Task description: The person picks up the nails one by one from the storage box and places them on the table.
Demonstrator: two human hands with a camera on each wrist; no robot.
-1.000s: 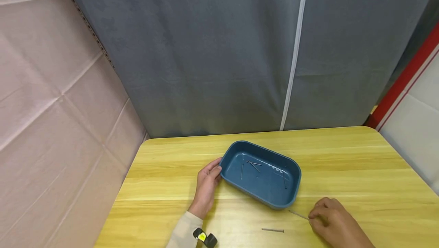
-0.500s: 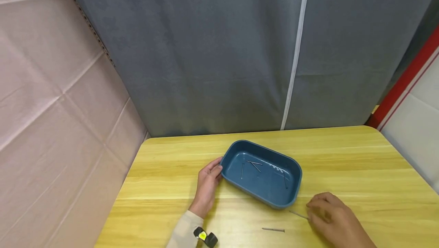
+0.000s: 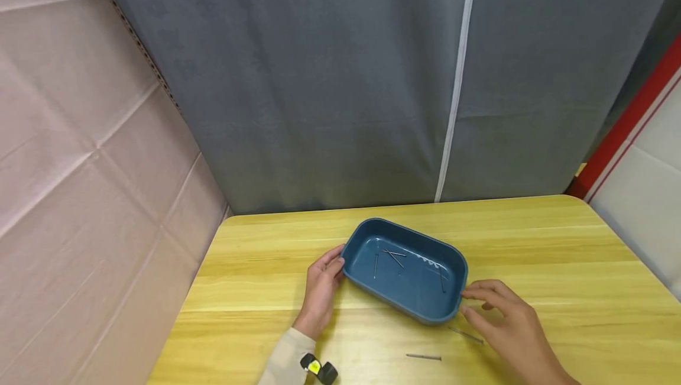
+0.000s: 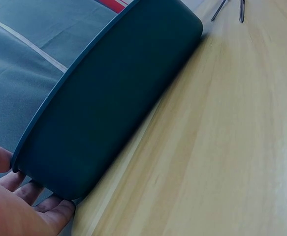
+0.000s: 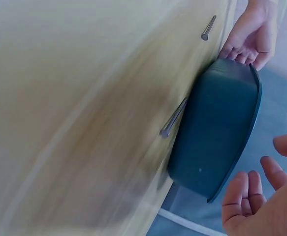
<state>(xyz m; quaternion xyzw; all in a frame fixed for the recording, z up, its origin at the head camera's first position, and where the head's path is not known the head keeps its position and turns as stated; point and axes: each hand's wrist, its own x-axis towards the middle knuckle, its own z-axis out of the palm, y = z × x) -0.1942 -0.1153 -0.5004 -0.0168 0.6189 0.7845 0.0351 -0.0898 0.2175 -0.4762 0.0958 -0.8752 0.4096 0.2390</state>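
Note:
A dark blue plastic tub (image 3: 415, 308) sits on the wooden table, with several thin nails (image 3: 395, 259) lying loose on its floor. My left hand (image 3: 318, 293) holds its left end; in the left wrist view the thumb is at the rim and the bent fingers (image 4: 54, 211) lie against the wall below. My right hand (image 3: 508, 320) is at the tub's right end, thumb and forefinger parted, and nothing shows between them. Under it, a nail (image 3: 466, 335) lies on the table beside the tub's near corner. Another nail (image 3: 423, 357) lies nearer me.
The wooden table (image 3: 255, 267) ends at a grey curtain (image 3: 319, 107) at the back. Pale fabric (image 3: 90, 196) hangs along the left side. On the right stands a white panel with a red border (image 3: 633, 119).
My right hand has left the nail near the tub's corner and moved up and left to the tub's right end, fingers spreading. The left hand and tub have stayed in place.

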